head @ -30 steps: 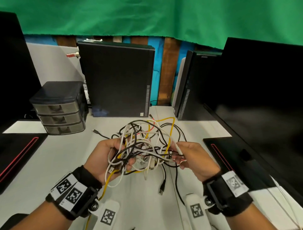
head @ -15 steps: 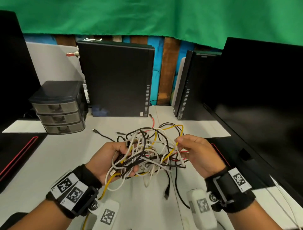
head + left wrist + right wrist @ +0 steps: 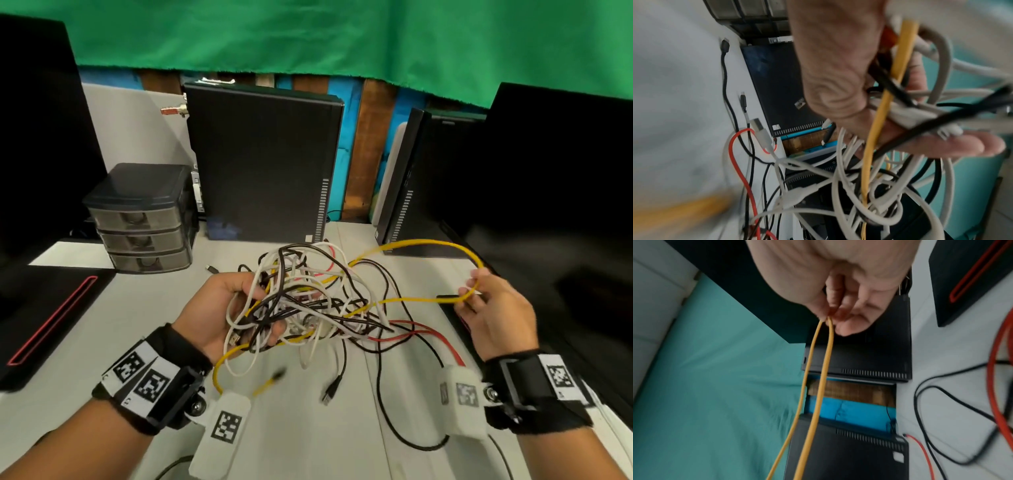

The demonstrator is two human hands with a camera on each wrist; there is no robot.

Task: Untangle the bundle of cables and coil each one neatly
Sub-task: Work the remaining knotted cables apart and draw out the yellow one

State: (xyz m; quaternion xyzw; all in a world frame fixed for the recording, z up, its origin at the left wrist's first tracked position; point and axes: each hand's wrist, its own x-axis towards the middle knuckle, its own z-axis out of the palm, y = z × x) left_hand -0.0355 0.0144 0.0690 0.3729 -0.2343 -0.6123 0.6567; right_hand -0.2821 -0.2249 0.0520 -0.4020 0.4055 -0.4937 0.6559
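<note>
Drawer unit (image 3: pixel 140 219) at the back left of the tabletop (image 3: pixel 102 329): three smoky translucent plastic drawers under a dark lid, all pushed in, contents too dim to tell. Bundle (image 3: pixel 301 298) held up above the tabletop centre, in front of the drawers and the black tower (image 3: pixel 260 164); a loose knot of thin round cables, mostly white and black, some red, one yellow. Left hand (image 3: pixel 222 308) grips the bundle from the left, fingers curled through the strands; the left wrist view shows white, black and yellow strands crossing the palm, thumb laid out straight under them. Right hand (image 3: pixel 493 308) is off to the right, well apart from the knot, pinching a doubled loop of the yellow cable (image 3: pixel 428 243) between thumb and fingertips (image 3: pixel 851 324); the right wrist view shows two yellow strands running side by side away from the pinch. From the loop one yellow run arcs high back to the bundle, the other goes in lower. A yellow tail (image 3: pixel 270 382) hangs below the left hand, blurred. Black USB plug (image 3: pixel 330 394) dangles under the knot. Red cable (image 3: pixel 428 334) and black cable (image 3: pixel 404 431) trail on the tabletop toward the right wrist. Tabletop matte white; a second black tower (image 3: pixel 411 178) stands at the back right; green cloth (image 3: pixel 342 44) above.
</note>
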